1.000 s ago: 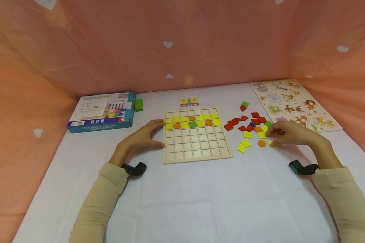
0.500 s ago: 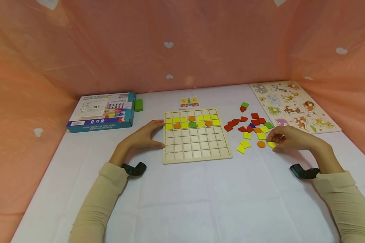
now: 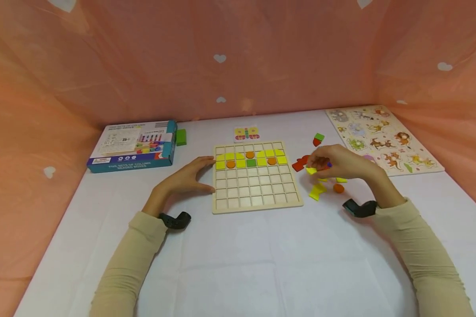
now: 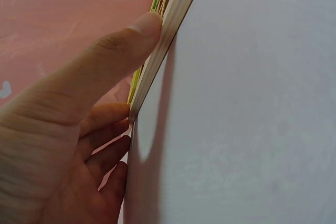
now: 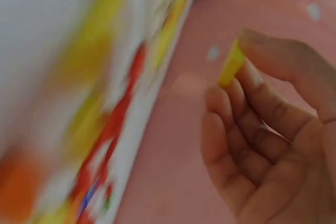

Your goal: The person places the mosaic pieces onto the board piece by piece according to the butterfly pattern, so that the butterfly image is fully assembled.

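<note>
Our right hand is now hovering nearer the grid board than half a second ago, carrying a yellow tile toward the board's right edge. We are pinching that tile in a narrow grip between thumb and fingertips, holding it over the loose pieces right of the board, partly hiding them. Our left hand is staying at the board's left edge, thumb and fingers spread wide and touching it. Yellow, orange and green pieces are lying in two rows across the board's far half. Just beyond the board a printed card is lying flat; farther left of the board a box is resting beside a green block, and well right of it an animal puzzle is lying.
</note>
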`<state>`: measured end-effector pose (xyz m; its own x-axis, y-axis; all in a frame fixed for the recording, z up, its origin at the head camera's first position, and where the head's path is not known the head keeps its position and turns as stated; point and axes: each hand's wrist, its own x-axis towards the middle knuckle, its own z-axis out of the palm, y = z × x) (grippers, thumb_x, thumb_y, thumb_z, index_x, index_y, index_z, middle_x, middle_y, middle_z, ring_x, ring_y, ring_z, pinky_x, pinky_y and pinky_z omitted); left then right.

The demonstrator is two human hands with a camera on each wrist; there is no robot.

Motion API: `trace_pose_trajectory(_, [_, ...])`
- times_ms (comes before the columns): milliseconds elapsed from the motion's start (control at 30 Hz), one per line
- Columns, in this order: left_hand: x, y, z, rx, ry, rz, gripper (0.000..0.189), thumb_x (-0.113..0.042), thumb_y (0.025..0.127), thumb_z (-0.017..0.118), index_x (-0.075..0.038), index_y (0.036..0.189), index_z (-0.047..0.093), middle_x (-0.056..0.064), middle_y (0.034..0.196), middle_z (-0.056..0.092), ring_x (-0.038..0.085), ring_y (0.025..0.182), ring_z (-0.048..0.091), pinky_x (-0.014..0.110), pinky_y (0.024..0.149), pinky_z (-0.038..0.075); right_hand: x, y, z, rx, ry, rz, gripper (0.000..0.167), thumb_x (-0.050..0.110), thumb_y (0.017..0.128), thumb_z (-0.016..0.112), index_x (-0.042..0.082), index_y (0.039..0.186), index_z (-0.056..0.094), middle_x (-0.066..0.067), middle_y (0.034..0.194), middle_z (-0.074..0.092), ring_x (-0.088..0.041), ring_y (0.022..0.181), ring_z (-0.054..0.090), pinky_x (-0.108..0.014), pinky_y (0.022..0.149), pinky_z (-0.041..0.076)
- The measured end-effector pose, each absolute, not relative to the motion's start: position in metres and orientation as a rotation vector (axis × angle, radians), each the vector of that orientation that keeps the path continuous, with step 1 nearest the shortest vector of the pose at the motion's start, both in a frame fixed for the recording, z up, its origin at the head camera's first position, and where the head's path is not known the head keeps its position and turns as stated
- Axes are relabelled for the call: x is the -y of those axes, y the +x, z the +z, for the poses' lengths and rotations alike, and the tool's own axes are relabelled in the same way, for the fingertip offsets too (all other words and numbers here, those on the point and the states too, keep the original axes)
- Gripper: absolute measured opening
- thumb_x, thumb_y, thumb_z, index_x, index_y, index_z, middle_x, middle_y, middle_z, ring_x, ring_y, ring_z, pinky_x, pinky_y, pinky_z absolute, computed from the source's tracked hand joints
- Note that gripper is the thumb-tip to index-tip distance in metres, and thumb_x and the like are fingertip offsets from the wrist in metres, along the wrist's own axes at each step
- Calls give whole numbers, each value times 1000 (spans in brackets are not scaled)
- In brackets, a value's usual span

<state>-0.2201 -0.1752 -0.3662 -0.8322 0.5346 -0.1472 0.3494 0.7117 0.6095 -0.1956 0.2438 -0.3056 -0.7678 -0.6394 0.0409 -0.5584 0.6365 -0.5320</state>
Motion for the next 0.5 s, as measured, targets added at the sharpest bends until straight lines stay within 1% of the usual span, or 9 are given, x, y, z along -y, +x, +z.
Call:
trace_pose_trajectory(67, [175, -220, -366, -2606, 697, 834, 96, -46, 71, 77, -11, 146, 30, 7, 153, 21, 26, 141, 16, 47, 114, 17, -217, -202, -301, -2692, -1062, -840, 22, 6, 75, 77, 3, 94, 66, -3, 89, 64, -15, 76, 59, -34, 71, 54])
trace_pose_trajectory(167, [175, -220, -367, -2602, 706, 843, 95, -45, 71, 77, -11, 146, 30, 8, 153, 21, 26, 141, 17, 47, 114, 17, -177, -209, -296, -2676, -1126, -900, 23, 8, 76, 76, 2, 96, 66, -6, 90, 65, -17, 78, 59, -34, 73, 54])
trace_pose_trajectory(367, [174, -221, -369, -2600, 741, 861, 93, -42, 72, 78, -9, 145, 31, 8, 153, 22, 26, 141, 17, 46, 114, 17, -105, -218, -301, -2682, -1178, -899, 23, 14, 77, 76, 2, 95, 66, -5, 85, 65, -14, 75, 58, -26, 69, 51])
trace_pose_trajectory(500, [176, -221, -367, -2607, 756, 855, 91, -41, 73, 77, -8, 145, 31, 9, 152, 23, 26, 141, 18, 46, 114, 17, -71, -221, -306, -2707, -1174, -843, 22, 16, 78, 75, 2, 94, 67, -5, 84, 65, -15, 77, 59, -25, 71, 50])
